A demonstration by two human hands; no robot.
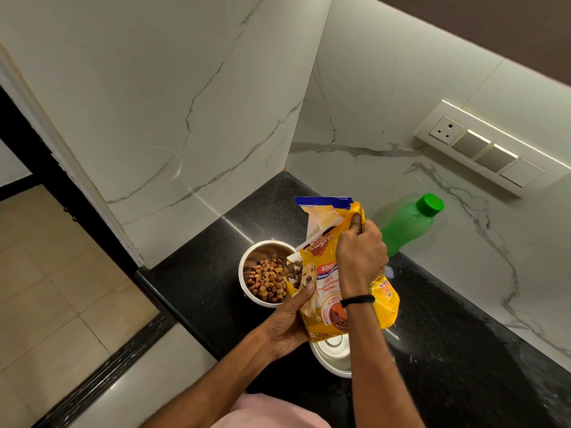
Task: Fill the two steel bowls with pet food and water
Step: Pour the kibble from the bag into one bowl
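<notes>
Food bowl part filled; water bowl empty.

Head view: both hands hold the bag roughly upright over the table. The right hand has its fingers clenched on the bag top; the left hand grasps its lower edge. The far bowl, just left of the bag, holds kibble. The near bowl sits empty under the bag. The bottle stands capped behind the right hand, which is nearer to it.

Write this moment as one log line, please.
step: pouring food | left hand, right hand: hold food bag | far bowl: kibble | near bowl: empty | bottle: capped
</notes>
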